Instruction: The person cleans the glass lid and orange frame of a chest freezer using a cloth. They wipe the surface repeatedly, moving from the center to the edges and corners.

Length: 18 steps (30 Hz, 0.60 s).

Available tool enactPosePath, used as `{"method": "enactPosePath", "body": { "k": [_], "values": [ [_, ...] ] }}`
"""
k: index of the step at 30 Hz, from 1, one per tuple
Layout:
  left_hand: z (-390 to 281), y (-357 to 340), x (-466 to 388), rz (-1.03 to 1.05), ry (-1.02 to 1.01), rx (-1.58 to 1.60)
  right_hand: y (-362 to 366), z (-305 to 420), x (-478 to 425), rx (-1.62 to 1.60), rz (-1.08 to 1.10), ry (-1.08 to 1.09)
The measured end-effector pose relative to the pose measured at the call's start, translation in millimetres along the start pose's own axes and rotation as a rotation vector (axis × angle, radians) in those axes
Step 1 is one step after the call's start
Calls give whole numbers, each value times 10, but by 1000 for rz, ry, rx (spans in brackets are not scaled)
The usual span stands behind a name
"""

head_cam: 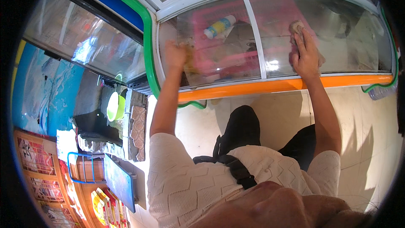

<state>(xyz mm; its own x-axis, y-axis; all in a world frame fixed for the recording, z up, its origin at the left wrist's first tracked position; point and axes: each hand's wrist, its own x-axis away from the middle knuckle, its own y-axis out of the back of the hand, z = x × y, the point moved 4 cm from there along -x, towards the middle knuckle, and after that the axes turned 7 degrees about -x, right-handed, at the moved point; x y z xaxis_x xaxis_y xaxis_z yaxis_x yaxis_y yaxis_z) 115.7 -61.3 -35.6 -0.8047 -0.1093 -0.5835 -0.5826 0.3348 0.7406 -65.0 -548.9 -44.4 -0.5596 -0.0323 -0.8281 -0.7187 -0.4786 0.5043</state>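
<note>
My right hand (307, 53) presses a crumpled greyish-brown rag (296, 27) against the right glass pane (345, 47) of a display cabinet. Part of the rag shows past my fingers. Near the left end of the cabinet, my left hand (175, 54) is curled and blurred in front of the left glass pane (182, 25). A blurred yellow-brown patch lies beside its fingers; I cannot tell whether it is something held or a reflection. Behind the glass, a pink plastic basket (269, 3) holds a bottle with a blue and yellow label (220, 27).
An orange rail (240, 89) runs along the cabinet's lower edge, and green trim (148, 38) borders its left side. Further left are a light-green basin (115, 106), a blue flatbed trolley (120, 182) and stacked yellow-and-red packages (107, 207). A plastic bottle (381, 92) lies at right.
</note>
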Motion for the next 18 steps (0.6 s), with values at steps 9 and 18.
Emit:
{"method": "enactPosePath", "body": {
  "k": [9, 18],
  "values": [
    [-1580, -124, 611, 39, -401, -202, 121, 20, -37, -66, -33, 48],
    [-1566, -147, 596, 45, -416, -101, 156, -53, 9, 16, -7, 24]
  ]
}}
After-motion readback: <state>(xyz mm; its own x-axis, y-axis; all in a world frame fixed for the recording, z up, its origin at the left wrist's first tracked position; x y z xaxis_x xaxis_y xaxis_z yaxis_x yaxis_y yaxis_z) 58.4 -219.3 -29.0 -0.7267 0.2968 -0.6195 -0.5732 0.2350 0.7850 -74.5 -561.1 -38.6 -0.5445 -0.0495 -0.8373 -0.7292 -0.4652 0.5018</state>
